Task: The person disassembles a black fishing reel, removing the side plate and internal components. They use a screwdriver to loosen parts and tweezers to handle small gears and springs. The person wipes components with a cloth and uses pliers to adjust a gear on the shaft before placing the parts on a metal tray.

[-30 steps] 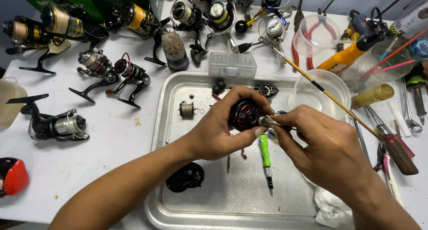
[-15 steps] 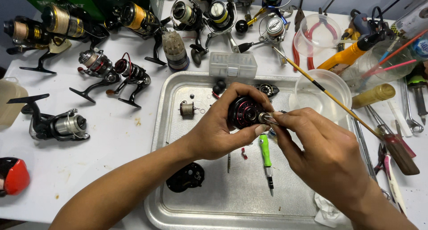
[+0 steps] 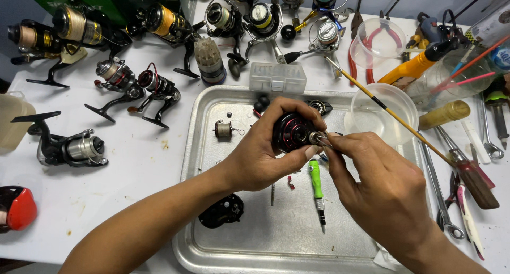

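Reel body (image 3: 291,131), black with red trim: gripped in the left hand (image 3: 260,157) above the metal tray (image 3: 212,101), fingers curled over its top and thumb under, so that its open side faces the other hand. Right hand (image 3: 385,191): fingertips pinched narrow on a small silver part (image 3: 317,139) that sits against that side of the reel; whether a fine tool is also held cannot be told. Tray holds the loose pieces, apparently so nothing rolls off: small spool (image 3: 223,129), black side plate (image 3: 223,210), green screwdriver (image 3: 317,186) just under the hands. Clear bowl (image 3: 382,114) at the tray's right edge, thin stick (image 3: 393,120) across it. Spinning reels (image 3: 69,146) stand well apart on the white table (image 3: 133,173); pliers (image 3: 366,45) and wrenches (image 3: 441,199) lie to the right, within reach.
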